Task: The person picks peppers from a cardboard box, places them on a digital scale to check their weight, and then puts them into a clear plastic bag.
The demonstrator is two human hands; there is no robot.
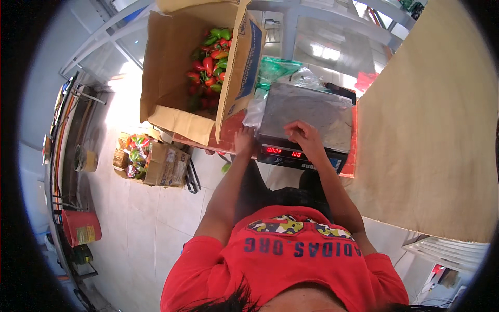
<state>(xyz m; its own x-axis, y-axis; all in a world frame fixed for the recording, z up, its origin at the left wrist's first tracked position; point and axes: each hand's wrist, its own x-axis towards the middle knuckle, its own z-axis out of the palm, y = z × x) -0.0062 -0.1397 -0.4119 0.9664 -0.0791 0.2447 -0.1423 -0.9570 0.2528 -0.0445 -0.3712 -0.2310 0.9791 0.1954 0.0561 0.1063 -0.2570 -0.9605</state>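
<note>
A digital scale (318,106) with a flat grey metal platform and a lit red display stands before me on a red surface. Over the platform's front edge is my right hand (304,137), its fingers curled in; whatever lies between them, if anything, is too small to make out. My left hand (244,141) is at the scale's left side, fingers closed at the lower end of a clear plastic bag (254,111). Left of the scale, a large open cardboard box (171,67) lies tilted toward me, holding many red and green peppers (209,66).
On the floor at left stands a smaller carton (167,165) with bagged peppers. A green plastic bag (278,70) lies behind the scale. A large tan board (436,130) fills the right side. Farther left are a red bucket (81,227) and a shelf (62,125).
</note>
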